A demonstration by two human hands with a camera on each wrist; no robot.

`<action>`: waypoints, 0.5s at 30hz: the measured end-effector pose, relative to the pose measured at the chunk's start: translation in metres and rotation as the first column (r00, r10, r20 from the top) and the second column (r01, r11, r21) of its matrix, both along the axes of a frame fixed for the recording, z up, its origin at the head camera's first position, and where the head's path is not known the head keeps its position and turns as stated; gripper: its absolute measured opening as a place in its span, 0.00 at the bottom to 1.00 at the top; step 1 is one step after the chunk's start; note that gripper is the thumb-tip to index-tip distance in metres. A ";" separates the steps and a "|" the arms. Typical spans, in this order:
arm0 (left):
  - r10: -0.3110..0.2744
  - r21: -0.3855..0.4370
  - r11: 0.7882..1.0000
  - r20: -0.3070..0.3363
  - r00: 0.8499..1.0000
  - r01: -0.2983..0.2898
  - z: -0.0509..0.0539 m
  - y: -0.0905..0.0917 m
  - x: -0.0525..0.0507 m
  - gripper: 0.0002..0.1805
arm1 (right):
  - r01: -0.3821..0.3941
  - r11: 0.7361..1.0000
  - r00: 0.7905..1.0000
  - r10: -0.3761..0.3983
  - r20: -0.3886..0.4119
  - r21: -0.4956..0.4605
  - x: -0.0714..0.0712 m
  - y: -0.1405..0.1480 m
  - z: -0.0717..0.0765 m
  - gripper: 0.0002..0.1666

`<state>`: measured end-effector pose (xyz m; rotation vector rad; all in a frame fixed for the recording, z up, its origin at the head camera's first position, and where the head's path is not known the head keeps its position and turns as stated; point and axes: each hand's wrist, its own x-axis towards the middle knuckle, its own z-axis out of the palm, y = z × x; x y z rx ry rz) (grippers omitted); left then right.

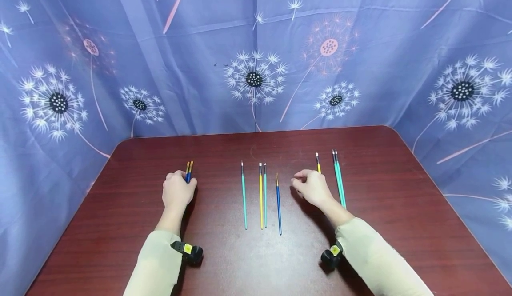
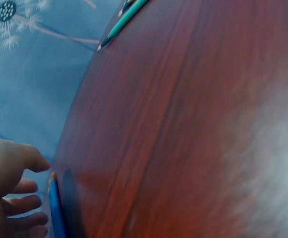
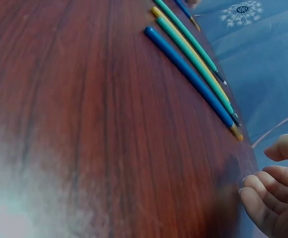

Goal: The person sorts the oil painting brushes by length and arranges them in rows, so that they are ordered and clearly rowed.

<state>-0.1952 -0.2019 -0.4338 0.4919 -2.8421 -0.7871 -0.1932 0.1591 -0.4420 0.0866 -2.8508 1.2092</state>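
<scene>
My left hand is over the table's left part, beside two blue paintbrushes with tan bristles; its palm side hides their lower handles. In the left wrist view its fingers are loosely bent and spread, with a blue handle beside them. My right hand hovers between the middle brushes and the right ones, fingers loosely bent around nothing. A blue paintbrush lies to its left. A yellow paintbrush shows partly behind it, and two teal paintbrushes lie to its right, partly under the forearm.
Mid-table, a teal paintbrush, a yellow paintbrush and another teal paintbrush lie roughly parallel, bristles away from me. The dark red wooden table ends at a blue dandelion-patterned curtain.
</scene>
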 end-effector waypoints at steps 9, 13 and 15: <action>-0.093 0.038 0.994 -0.193 0.977 0.102 0.001 0.029 0.006 0.21 | -0.018 0.999 1.000 0.018 -0.005 -0.038 0.001 -0.013 0.005 0.14; -0.142 0.072 0.984 -0.215 0.966 0.160 0.000 0.039 0.008 0.20 | -0.017 1.000 1.000 0.017 -0.023 -0.017 0.000 -0.018 0.006 0.14; -0.160 0.085 0.979 -0.231 0.960 0.184 -0.001 0.044 0.008 0.20 | -0.021 1.000 0.999 0.020 -0.035 -0.017 -0.001 -0.019 0.007 0.14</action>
